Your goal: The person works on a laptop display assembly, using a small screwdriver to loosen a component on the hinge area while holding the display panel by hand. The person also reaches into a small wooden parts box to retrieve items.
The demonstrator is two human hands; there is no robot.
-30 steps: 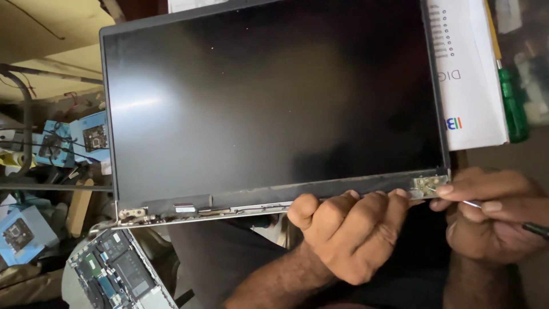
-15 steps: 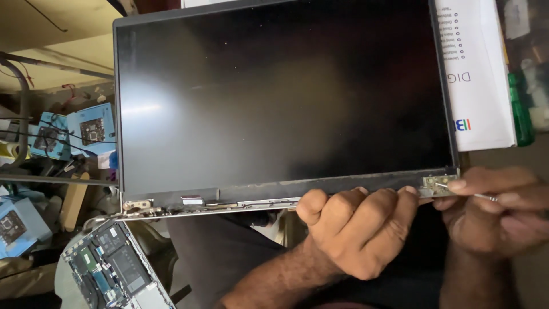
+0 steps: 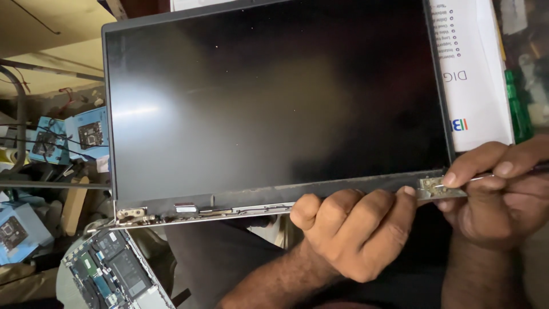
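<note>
A detached laptop display panel with a dark screen stands upright in front of me. My left hand grips its bottom edge from below, fingers curled over the frame. My right hand pinches a thin metal tool whose tip rests at the panel's bare right hinge bracket. The left hinge bracket is exposed too, with a strip of metal and cable running along the bottom edge.
An opened laptop base with exposed boards lies at the lower left. Blue boxes holding circuit boards and cables crowd the left side. A white printed carton and a green bottle-like object stand at the right.
The panel has shifted slightly in view. My right hand has risen a little and the tool lies more level at the right hinge. My left hand keeps its grip.
</note>
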